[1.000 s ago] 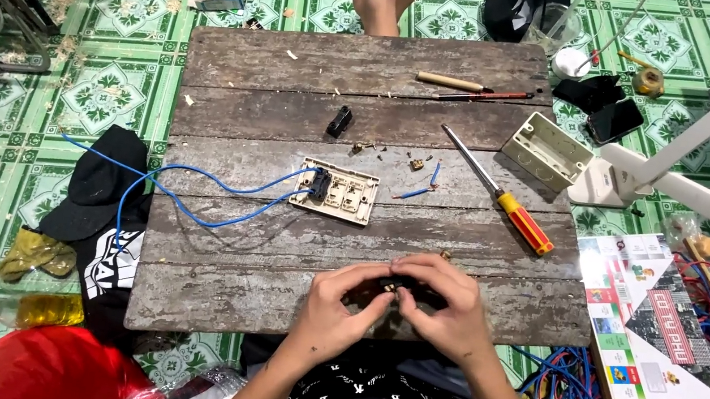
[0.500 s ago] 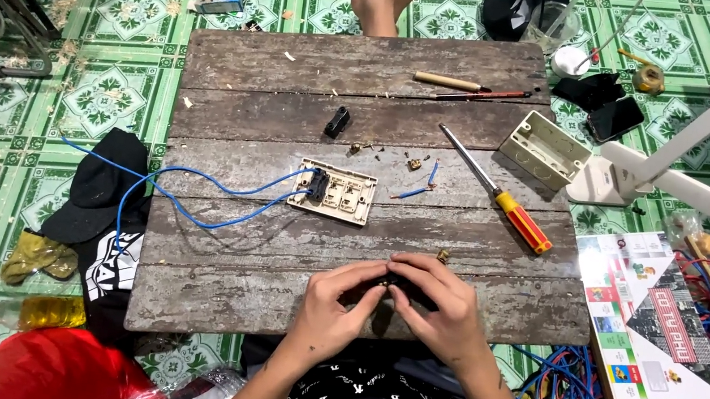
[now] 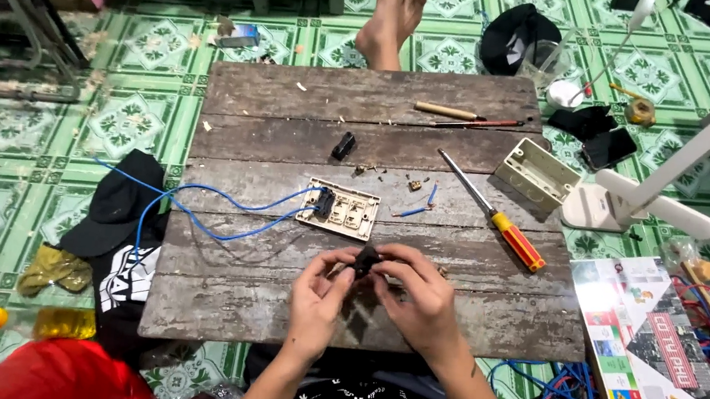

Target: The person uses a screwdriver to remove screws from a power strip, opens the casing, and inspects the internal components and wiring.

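At the board's [image 3: 270,306] six o'clock edge, our left hand [image 3: 317,299] and right hand [image 3: 422,302] have lifted slightly, both pinching the small black part [image 3: 366,259], now raised toward the switch plate [image 3: 340,209].

The small black part [image 3: 366,259] sits mostly covered by the fingers of the left hand [image 3: 317,299] and right hand [image 3: 419,302], its shape too small to tell. Far beyond the grip, a bare foot [image 3: 393,10] is cut off by the top edge.
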